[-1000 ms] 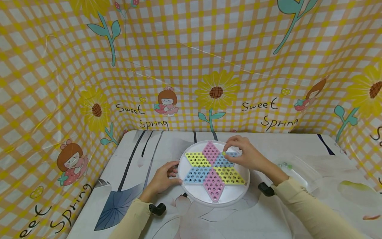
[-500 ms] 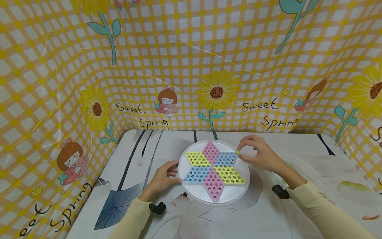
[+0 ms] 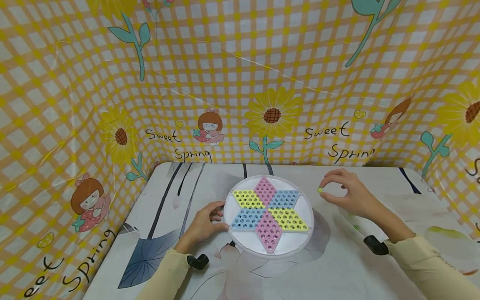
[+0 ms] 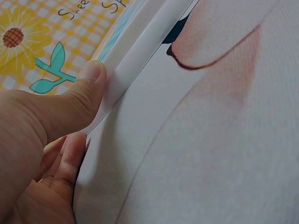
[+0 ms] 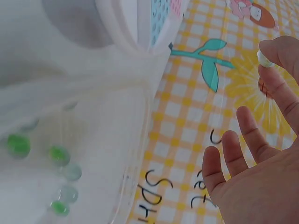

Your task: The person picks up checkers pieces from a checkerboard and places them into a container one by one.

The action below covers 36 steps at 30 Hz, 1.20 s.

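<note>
My left hand (image 3: 204,223) holds the left rim of a round white Chinese checkers board (image 3: 292,241) with a star of pink, yellow and blue points full of holes. In the left wrist view the thumb (image 4: 88,91) lies against the board's side wall, with bent fingers below. Right of the board and above the table, my right hand (image 3: 350,191) pinches a small yellow-green marble (image 3: 320,190) between thumb and index finger. The right wrist view shows this marble (image 5: 265,58) pale, with the other three fingers spread apart from it.
A clear plastic box (image 3: 369,225) lies on the table under the right forearm, partly hidden. Several green and clear marbles (image 5: 58,154) are inside. A patterned cloth covers the table (image 3: 202,179), and a yellow checked curtain (image 3: 232,75) stands behind and at both sides.
My right hand, with the marble pinched in it, has moved right from over the board's upper blue point to beyond the rim. The left hand and the board have stayed put.
</note>
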Each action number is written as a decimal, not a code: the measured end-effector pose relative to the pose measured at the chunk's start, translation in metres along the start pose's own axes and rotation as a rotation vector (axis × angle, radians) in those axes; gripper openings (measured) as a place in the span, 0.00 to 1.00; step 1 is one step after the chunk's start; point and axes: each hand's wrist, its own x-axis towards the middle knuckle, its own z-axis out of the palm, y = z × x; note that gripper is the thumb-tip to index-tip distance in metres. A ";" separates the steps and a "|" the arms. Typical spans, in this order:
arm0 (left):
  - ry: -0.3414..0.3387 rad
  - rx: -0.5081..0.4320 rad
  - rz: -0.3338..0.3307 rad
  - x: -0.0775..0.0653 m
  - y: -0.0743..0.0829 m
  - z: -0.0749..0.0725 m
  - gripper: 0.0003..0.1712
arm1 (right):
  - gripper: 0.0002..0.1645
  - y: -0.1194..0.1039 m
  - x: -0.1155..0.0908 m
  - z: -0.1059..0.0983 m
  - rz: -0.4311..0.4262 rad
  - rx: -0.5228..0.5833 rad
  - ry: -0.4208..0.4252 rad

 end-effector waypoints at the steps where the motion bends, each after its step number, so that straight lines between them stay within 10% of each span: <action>1: 0.001 -0.001 0.000 0.000 0.000 0.000 0.44 | 0.14 0.002 -0.002 -0.002 -0.003 -0.002 0.007; 36: 0.001 0.001 -0.013 -0.002 0.005 -0.001 0.44 | 0.16 0.073 -0.089 -0.056 0.145 -0.078 0.168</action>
